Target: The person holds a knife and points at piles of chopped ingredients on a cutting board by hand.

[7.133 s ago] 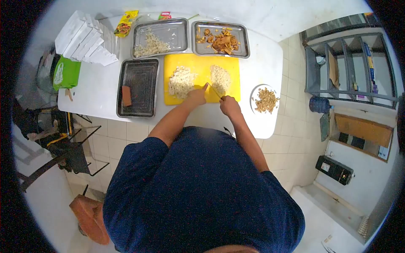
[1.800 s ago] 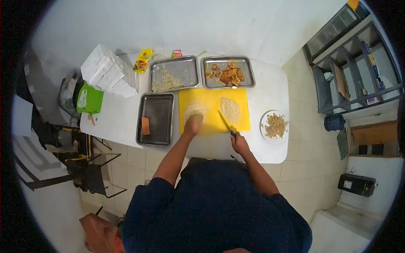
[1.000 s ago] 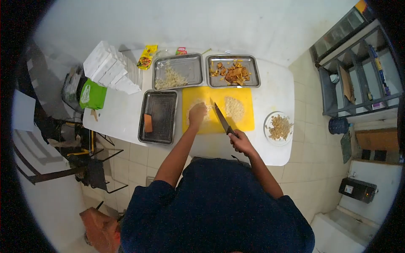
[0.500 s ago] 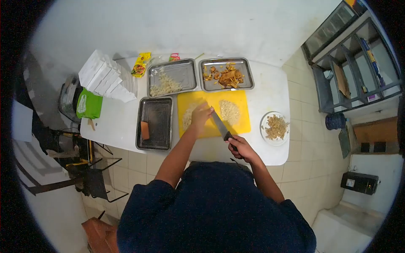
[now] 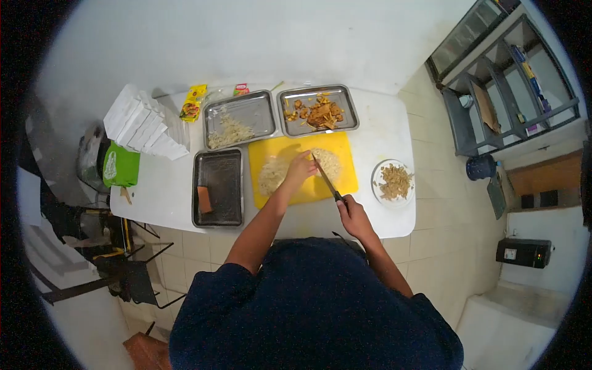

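Head cam: knife in the right hand, white table packed around a yellow board

So the right hand (image 5: 353, 216) is wrapped tight around the dark handle of a knife (image 5: 325, 174), blade angled away over a yellow cutting board (image 5: 302, 196). Left hand (image 5: 301, 168) is up by the blade, fingers loosely bent; can't tell if they're actually touching the steel or holding anything. One finely chopped pale heap (image 5: 328, 164) sits just right of the left hand, and a second pale heap (image 5: 271, 177) is just left of it, both on the board.

It's all on a white table (image 5: 383, 126). Beyond the left hand there's a metal tray (image 5: 258, 114) with pale shreds; beyond the right one, another metal tray (image 5: 346, 102) with browned pieces. Left of the left hand: a dark tray (image 5: 225, 185) with a reddish-brown block (image 5: 204, 200), then stacked white boxes (image 5: 139, 123) and a green bag (image 5: 121, 165) farther out. Right of the right hand, a white plate (image 5: 375, 182) of chopped tan bits.

Room-wise, plain pale wall (image 5: 296, 43) past both hands. Well off to the right: tiled floor (image 5: 431, 209), gray shelf unit (image 5: 456, 126), blue water jug (image 5: 480, 167).
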Tool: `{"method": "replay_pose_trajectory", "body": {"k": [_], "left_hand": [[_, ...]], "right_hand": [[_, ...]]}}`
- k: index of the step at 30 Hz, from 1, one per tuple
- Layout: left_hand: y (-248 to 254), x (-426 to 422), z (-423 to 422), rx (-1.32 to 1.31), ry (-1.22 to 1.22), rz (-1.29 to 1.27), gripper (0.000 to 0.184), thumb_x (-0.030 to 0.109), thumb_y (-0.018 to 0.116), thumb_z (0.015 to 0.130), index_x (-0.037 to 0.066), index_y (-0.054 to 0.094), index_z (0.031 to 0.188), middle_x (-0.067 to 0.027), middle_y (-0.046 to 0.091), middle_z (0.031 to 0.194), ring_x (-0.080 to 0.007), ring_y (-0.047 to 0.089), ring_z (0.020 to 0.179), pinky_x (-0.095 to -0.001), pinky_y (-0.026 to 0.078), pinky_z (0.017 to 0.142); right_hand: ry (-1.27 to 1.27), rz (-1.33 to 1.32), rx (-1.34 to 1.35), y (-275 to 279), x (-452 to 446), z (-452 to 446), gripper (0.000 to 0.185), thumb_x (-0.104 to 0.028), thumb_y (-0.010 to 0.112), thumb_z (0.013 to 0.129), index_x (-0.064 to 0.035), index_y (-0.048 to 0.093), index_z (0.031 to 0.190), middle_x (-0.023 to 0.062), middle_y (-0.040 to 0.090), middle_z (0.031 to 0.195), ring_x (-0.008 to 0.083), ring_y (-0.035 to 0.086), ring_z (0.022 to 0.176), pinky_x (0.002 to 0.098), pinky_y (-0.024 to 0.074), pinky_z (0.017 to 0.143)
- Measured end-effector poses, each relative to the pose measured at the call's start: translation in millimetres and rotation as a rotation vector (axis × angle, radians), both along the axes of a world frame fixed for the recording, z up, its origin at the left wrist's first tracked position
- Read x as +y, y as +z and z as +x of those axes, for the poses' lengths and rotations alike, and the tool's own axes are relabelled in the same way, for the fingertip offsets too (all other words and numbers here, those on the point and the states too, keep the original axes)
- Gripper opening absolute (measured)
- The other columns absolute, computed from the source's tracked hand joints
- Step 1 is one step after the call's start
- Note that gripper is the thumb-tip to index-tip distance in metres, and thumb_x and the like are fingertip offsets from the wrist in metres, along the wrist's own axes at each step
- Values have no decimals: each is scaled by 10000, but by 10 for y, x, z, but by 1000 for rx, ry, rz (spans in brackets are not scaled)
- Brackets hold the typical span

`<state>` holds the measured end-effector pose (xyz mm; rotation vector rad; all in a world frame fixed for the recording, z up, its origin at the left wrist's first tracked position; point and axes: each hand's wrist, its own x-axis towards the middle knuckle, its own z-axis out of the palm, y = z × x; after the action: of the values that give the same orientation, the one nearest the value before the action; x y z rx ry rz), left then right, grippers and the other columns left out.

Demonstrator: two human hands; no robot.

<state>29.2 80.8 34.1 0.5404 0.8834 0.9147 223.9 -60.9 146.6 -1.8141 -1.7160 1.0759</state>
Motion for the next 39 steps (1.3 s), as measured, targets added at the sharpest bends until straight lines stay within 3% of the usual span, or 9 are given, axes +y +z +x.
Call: {"method": "replay_pose_trajectory", "body": {"k": [9, 12, 15, 20, 23, 26, 32, 35, 39], "left_hand": [[300, -7, 158, 150, -168, -76, 560, 260, 379, 988, 100, 220, 1500, -212, 478, 1372, -300, 483, 1264, -400, 378, 1074], [288, -1, 101, 132, -88, -6, 520, 242, 424, 980, 80, 297, 1457, -183, 535, 1271, -253, 542, 1136, -365, 435, 981], [224, -35, -54, 266, 31, 193, 371, 216, 494, 955, 36, 517, 1278, -119, 662, 1019, -188, 638, 874, -327, 520, 806], [-226, 167, -651, 908, 45, 506, 248, 212, 540, 927, 0, 660, 881, -126, 682, 811, -292, 653, 773, -381, 522, 755], [-156, 196, -844, 1355, 58, 574, 180, 188, 593, 884, 22, 659, 904, -145, 669, 853, -351, 630, 829, -422, 500, 788], [-569, 211, -1121, 1382, 126, 857, 246, 178, 656, 823, 31, 633, 1020, -166, 619, 889, -373, 602, 888, -448, 491, 823], [-443, 180, -1189, 1567, -301, 421, 535, 187, 712, 747, 65, 542, 1239, -223, 509, 1223, -405, 515, 1093, -460, 426, 972], [-681, 205, -1248, 1508, -314, 442, 546, 190, 724, 733, 77, 562, 1242, -211, 530, 1219, -390, 523, 1099, -446, 421, 992], [-985, 239, -1319, 1438, -203, 563, 323, 173, 708, 719, 77, 669, 1025, -191, 613, 1074, -364, 569, 1033, -434, 454, 938]], "right_hand": [[7, -27, -33, -72, 108, 185, 356, -305, 483, 970, 43, 557, 973, 312, 616, 807, 492, 596, 804, 524, 468, 685], [-90, -26, -29, -474, 164, 299, 354, -304, 495, 969, 42, 571, 956, 253, 631, 752, 414, 626, 707, 463, 476, 637], [-200, -112, 211, -614, 122, 401, 302, -301, 530, 964, -7, 586, 922, 67, 569, 619, 139, 512, 470, 306, 416, 459], [-142, -265, 253, -581, -27, 403, 312, -287, 539, 962, 19, 570, 906, 91, 573, 647, 170, 560, 590, 326, 453, 572], [-111, -244, 238, -772, -166, 350, 324, -304, 531, 967, 14, 568, 916, 87, 585, 665, 176, 573, 609, 329, 466, 590], [-72, -267, 250, -918, -251, 275, 344, -329, 530, 966, 10, 569, 929, 93, 591, 676, 183, 587, 624, 335, 472, 601], [31, -240, 154, -794, -151, 250, 344, -329, 535, 960, 12, 577, 940, 121, 609, 681, 222, 598, 635, 365, 476, 618], [9, -218, 127, -785, -87, 273, 344, -325, 536, 959, 16, 578, 951, 139, 613, 683, 251, 607, 645, 381, 478, 630], [-7, -190, 108, -786, -25, 310, 352, -328, 525, 964, 21, 572, 954, 160, 619, 695, 271, 625, 668, 391, 480, 641]]}}
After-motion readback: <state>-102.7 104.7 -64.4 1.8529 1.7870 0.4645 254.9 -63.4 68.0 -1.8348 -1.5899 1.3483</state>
